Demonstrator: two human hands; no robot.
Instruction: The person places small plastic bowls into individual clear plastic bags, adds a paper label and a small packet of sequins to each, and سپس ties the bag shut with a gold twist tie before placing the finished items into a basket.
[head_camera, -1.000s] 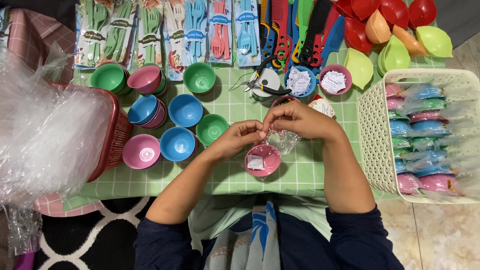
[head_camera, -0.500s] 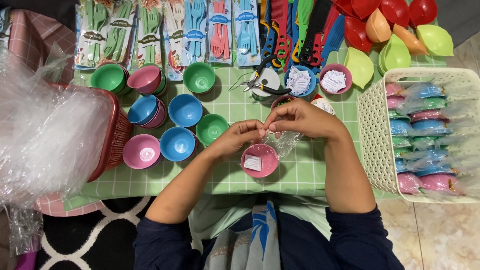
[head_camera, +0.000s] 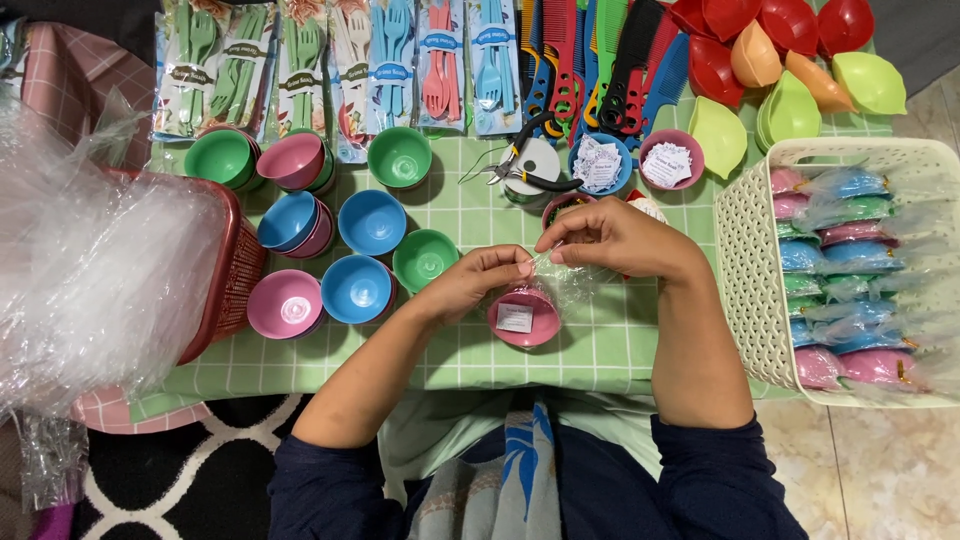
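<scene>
Both hands pinch the clear plastic bag (head_camera: 560, 285) at its top: left hand (head_camera: 478, 280) and right hand (head_camera: 612, 238), fingertips nearly meeting. Pink bowl (head_camera: 524, 318) sits in the bag on the green worktop (head_camera: 620, 340), directly below the grip, nearer the left.

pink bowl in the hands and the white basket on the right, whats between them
In the head view, only bare green checked tablecloth lies between the pink bowl and the white basket; the right forearm crosses above that stretch.

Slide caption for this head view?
Both hands pinch clear wrap above a pink bowl on a green checked table.
</scene>
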